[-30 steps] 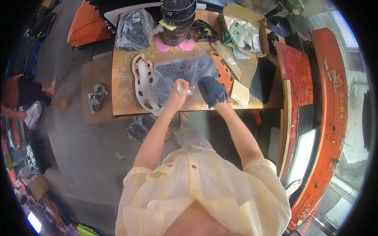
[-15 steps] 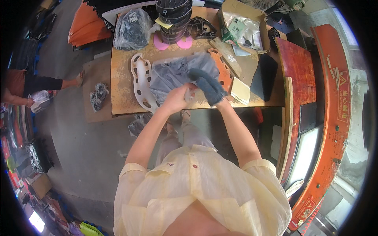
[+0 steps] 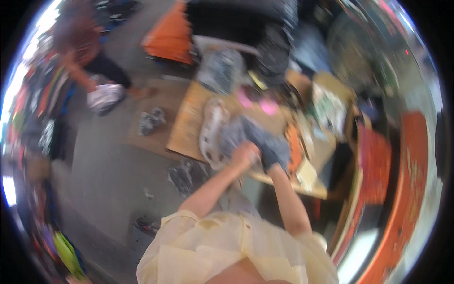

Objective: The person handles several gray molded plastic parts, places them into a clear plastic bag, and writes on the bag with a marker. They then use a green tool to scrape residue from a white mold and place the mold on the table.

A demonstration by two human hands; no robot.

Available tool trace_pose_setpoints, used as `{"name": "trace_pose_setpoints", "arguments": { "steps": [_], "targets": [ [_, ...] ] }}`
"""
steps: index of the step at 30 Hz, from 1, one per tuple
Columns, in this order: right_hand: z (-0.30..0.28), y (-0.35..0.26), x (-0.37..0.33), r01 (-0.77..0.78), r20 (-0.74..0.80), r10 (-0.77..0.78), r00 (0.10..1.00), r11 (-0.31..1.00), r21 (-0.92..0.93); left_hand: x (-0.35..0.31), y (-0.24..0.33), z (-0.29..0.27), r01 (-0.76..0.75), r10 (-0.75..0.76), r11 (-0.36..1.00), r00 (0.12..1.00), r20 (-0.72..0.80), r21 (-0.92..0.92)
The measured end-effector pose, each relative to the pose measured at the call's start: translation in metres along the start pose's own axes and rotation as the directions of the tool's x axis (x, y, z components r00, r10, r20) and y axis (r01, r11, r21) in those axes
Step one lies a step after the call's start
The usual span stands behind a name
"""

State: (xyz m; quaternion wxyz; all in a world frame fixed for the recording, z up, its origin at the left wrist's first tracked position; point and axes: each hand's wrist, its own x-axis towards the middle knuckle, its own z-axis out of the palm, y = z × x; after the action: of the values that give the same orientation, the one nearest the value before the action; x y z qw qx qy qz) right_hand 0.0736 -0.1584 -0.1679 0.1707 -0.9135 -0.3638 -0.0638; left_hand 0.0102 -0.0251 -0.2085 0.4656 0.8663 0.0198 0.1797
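A clear plastic bag (image 3: 231,137) with dark contents lies near the table's front edge, between a white cut-out strip (image 3: 209,133) and an orange cut-out strip (image 3: 294,146). My left hand (image 3: 245,154), bare, is closed at the bag's near side, with a bit of plastic seeming to show at its fingers. Close beside it, my right hand (image 3: 269,154) wears a dark grey glove and rests over the bag; motion blur hides how its fingers are set.
On the wooden table (image 3: 189,128) stand another bagged bundle (image 3: 221,71), a stack of dark rings (image 3: 273,59) and an open carton (image 3: 347,87). Pink discs (image 3: 268,106) lie by the stack. At the left, a person (image 3: 78,42) holds a plastic-wrapped bundle (image 3: 105,98). An orange beam (image 3: 402,189) runs along the right.
The whole view has tilted and shifted, and is now blurred. Both hands remain together at the bag, with the gloved one lower and closer to the bare one. The person at left shows more fully.
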Motion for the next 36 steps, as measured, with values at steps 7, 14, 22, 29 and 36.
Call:
{"name": "trace_pose_setpoints", "arguments": {
  "steps": [7,14,22,29,36],
  "targets": [
    [0.043,0.018,-0.024,-0.243,0.234,0.186,0.954,0.939,0.243,-0.020,0.011,-0.050,-0.374,0.364,0.911,0.927,0.090,0.175],
    [0.036,0.020,-0.023,-0.230,0.428,0.221,0.876,0.973,-0.031,-0.061,0.001,-0.079,-0.044,-0.112,0.915,0.927,0.357,0.400],
    [0.022,0.032,-0.020,-0.681,0.518,0.475,0.711,0.647,0.342,-0.008,0.009,-0.052,0.719,-0.331,0.419,0.689,0.644,-0.554],
    [-0.035,-0.035,-0.026,0.042,0.161,-0.112,0.981,0.922,0.384,-0.020,0.021,-0.047,0.237,-0.197,0.971,0.837,0.510,-0.013],
    [-0.048,-0.025,-0.011,0.223,-0.046,-0.220,0.974,0.923,0.313,-0.021,0.030,-0.055,0.068,-0.084,0.996,0.889,0.450,0.051]
  ]
}}
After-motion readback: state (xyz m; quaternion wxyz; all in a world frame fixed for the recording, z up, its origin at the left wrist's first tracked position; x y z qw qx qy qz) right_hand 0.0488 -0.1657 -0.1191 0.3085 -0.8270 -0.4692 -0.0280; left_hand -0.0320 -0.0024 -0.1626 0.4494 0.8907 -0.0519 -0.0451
